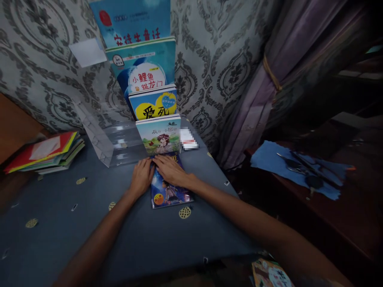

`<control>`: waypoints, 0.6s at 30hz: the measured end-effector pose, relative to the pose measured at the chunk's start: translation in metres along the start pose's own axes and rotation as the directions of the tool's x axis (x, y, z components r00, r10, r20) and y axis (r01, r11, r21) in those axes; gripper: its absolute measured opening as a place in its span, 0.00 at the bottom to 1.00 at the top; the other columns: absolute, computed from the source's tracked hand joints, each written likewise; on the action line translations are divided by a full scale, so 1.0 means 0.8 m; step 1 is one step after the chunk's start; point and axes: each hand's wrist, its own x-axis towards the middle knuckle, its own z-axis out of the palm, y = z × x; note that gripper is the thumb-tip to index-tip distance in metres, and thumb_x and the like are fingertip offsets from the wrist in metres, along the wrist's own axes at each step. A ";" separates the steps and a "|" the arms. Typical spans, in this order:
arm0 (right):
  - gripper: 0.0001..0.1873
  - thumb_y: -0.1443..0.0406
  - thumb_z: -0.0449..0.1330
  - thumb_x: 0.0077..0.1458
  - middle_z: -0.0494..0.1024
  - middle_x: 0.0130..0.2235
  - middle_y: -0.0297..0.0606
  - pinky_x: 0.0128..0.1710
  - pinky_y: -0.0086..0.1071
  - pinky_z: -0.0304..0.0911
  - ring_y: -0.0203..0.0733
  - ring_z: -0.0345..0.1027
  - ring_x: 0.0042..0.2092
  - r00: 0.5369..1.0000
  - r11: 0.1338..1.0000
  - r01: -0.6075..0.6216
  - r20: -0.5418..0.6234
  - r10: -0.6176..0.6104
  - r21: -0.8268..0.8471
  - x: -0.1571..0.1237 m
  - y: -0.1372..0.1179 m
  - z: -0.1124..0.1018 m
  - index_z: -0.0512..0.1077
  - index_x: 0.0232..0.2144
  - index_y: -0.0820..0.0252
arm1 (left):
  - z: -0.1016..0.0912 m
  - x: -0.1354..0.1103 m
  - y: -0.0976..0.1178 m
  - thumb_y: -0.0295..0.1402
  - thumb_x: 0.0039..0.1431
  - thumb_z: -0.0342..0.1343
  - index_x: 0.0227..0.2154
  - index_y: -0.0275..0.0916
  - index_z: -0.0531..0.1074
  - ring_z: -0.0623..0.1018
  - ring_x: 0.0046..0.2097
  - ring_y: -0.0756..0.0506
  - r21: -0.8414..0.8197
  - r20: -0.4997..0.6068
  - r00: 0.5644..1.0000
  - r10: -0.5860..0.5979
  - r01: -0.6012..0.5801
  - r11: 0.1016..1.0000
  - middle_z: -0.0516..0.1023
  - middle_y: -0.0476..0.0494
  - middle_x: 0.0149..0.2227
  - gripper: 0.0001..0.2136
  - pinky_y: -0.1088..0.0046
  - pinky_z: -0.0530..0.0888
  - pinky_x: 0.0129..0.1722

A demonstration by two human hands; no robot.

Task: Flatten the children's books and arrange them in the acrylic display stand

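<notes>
A dark blue book (170, 195) with a cartoon figure on its cover lies flat on the cloth, right in front of a stepped clear plastic rack (98, 137). My right hand (170, 169) rests flat across the upper cover, fingers stretched toward the left. Along the book's upper left edge lies my left hand (142, 175), its fingers stretched forward and its tips close to my right hand's. Just beyond my fingertips stands a light green and blue book (160, 135) with a drawn figure, on the rack's lowest step.
Behind it, a blue and yellow book (154, 104), a teal book (143, 67) and a blue book (134, 20) rise in tiers. A book stack (60, 153) lies left. On the right side table, a blue cloth (269, 159) holds tools. Another book (271, 275) shows below the bed-like surface's front edge.
</notes>
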 end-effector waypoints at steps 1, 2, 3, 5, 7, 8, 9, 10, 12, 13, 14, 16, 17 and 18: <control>0.24 0.69 0.53 0.66 0.69 0.64 0.58 0.68 0.48 0.54 0.52 0.61 0.67 1.000 1.000 -0.005 0.015 0.005 -0.009 0.003 0.000 0.003 0.66 0.63 0.70 | 0.001 0.000 -0.001 0.32 0.70 0.46 0.53 0.37 0.69 0.74 0.55 0.37 0.002 0.000 1.000 0.001 -0.001 1.000 0.76 0.33 0.54 0.14 0.55 0.73 0.54; 0.24 0.69 0.53 0.67 0.69 0.64 0.58 0.68 0.48 0.53 0.52 0.61 0.67 1.000 1.000 -0.010 0.025 0.010 -0.018 0.004 0.000 0.004 0.65 0.63 0.70 | 0.001 0.001 -0.001 0.31 0.70 0.46 0.53 0.37 0.69 0.74 0.55 0.37 0.004 0.002 1.000 0.003 -0.003 1.000 0.76 0.33 0.55 0.14 0.55 0.73 0.54; 0.24 0.68 0.52 0.67 0.69 0.64 0.58 0.69 0.49 0.53 0.52 0.61 0.67 0.999 1.000 -0.013 0.030 0.014 -0.025 0.005 0.000 0.005 0.65 0.63 0.70 | 0.001 0.001 -0.002 0.31 0.70 0.46 0.53 0.38 0.69 0.74 0.55 0.37 0.006 0.006 1.000 0.004 -0.004 1.000 0.76 0.34 0.54 0.14 0.55 0.73 0.54; 0.24 0.68 0.51 0.68 0.70 0.64 0.57 0.69 0.50 0.53 0.53 0.62 0.66 0.999 0.999 -0.016 0.029 0.017 -0.035 0.005 0.000 0.007 0.65 0.63 0.69 | 0.001 0.002 -0.002 0.31 0.69 0.46 0.53 0.38 0.70 0.74 0.55 0.37 0.013 0.023 1.000 0.006 -0.006 1.000 0.76 0.34 0.54 0.13 0.55 0.72 0.55; 0.23 0.67 0.51 0.69 0.70 0.63 0.56 0.68 0.50 0.53 0.52 0.62 0.66 1.000 0.999 -0.018 0.020 0.019 -0.034 0.005 0.000 0.008 0.65 0.63 0.69 | -0.001 0.003 -0.001 0.31 0.69 0.47 0.52 0.38 0.70 0.74 0.54 0.37 0.026 0.044 0.999 0.003 -0.005 1.000 0.76 0.34 0.54 0.13 0.55 0.73 0.54; 0.23 0.67 0.51 0.68 0.71 0.63 0.56 0.68 0.50 0.54 0.52 0.63 0.66 1.000 0.999 -0.017 0.017 0.018 -0.029 0.005 0.001 0.008 0.66 0.63 0.68 | -0.002 0.004 0.000 0.31 0.69 0.47 0.51 0.38 0.70 0.74 0.54 0.37 0.035 0.052 0.999 0.001 -0.003 0.999 0.75 0.34 0.54 0.12 0.55 0.73 0.54; 0.23 0.67 0.52 0.68 0.71 0.63 0.56 0.68 0.50 0.54 0.51 0.63 0.66 1.000 1.000 -0.014 0.014 0.015 -0.021 0.005 0.002 0.008 0.66 0.62 0.67 | -0.003 0.004 0.000 0.31 0.69 0.47 0.51 0.37 0.70 0.73 0.54 0.37 0.043 0.057 0.998 -0.001 -0.001 0.999 0.75 0.34 0.54 0.12 0.56 0.73 0.53; 0.23 0.67 0.52 0.68 0.71 0.63 0.55 0.68 0.50 0.54 0.51 0.62 0.66 1.000 1.000 -0.010 0.012 0.010 -0.012 0.004 0.003 0.007 0.66 0.62 0.66 | -0.004 0.003 0.001 0.31 0.69 0.47 0.51 0.37 0.70 0.73 0.54 0.37 0.050 0.059 0.998 -0.004 0.001 0.999 0.75 0.34 0.54 0.12 0.56 0.73 0.53; 0.23 0.66 0.53 0.68 0.71 0.63 0.54 0.67 0.50 0.55 0.50 0.62 0.67 1.000 1.000 -0.002 0.013 0.002 0.004 0.002 0.006 0.005 0.66 0.63 0.64 | -0.005 0.003 0.002 0.31 0.70 0.46 0.52 0.36 0.70 0.73 0.55 0.36 0.061 0.060 0.998 -0.005 0.001 0.998 0.75 0.33 0.55 0.13 0.55 0.73 0.52; 0.23 0.66 0.53 0.68 0.71 0.64 0.53 0.67 0.51 0.55 0.51 0.61 0.67 1.000 1.000 -0.003 0.016 0.002 0.009 0.000 0.008 0.003 0.66 0.63 0.64 | -0.004 0.002 0.002 0.32 0.70 0.46 0.52 0.36 0.70 0.73 0.55 0.36 0.064 0.059 0.998 -0.003 -0.001 0.998 0.75 0.33 0.55 0.13 0.55 0.73 0.52; 0.23 0.65 0.54 0.68 0.70 0.64 0.54 0.67 0.52 0.55 0.51 0.60 0.67 1.000 1.000 -0.008 0.017 0.008 0.010 -0.002 0.010 0.001 0.66 0.63 0.64 | -0.004 0.001 0.001 0.32 0.70 0.46 0.53 0.36 0.70 0.73 0.55 0.36 0.065 0.058 0.998 0.000 -0.004 0.998 0.75 0.33 0.55 0.14 0.55 0.73 0.52; 0.23 0.64 0.53 0.69 0.70 0.64 0.54 0.68 0.52 0.54 0.51 0.60 0.68 1.000 1.000 -0.025 0.016 0.025 0.008 -0.007 0.015 -0.003 0.67 0.62 0.65 | -0.004 0.001 0.000 0.33 0.71 0.45 0.55 0.37 0.70 0.73 0.55 0.37 0.069 0.056 0.998 0.008 -0.012 0.998 0.75 0.34 0.56 0.15 0.55 0.72 0.53; 0.22 0.64 0.53 0.69 0.70 0.64 0.54 0.68 0.52 0.54 0.51 0.60 0.68 0.999 0.999 -0.032 0.013 0.032 0.009 -0.010 0.017 -0.005 0.68 0.62 0.65 | -0.004 0.001 0.000 0.33 0.71 0.45 0.57 0.38 0.69 0.73 0.55 0.37 0.075 0.057 0.998 0.009 -0.014 0.997 0.75 0.34 0.56 0.16 0.56 0.72 0.54; 0.22 0.63 0.53 0.69 0.70 0.64 0.53 0.68 0.52 0.54 0.51 0.60 0.68 0.999 0.999 -0.036 0.009 0.036 0.012 -0.012 0.019 -0.006 0.68 0.62 0.64 | -0.004 0.001 0.000 0.33 0.71 0.44 0.58 0.38 0.69 0.73 0.55 0.37 0.086 0.063 0.998 0.008 -0.013 0.996 0.74 0.35 0.57 0.17 0.56 0.72 0.54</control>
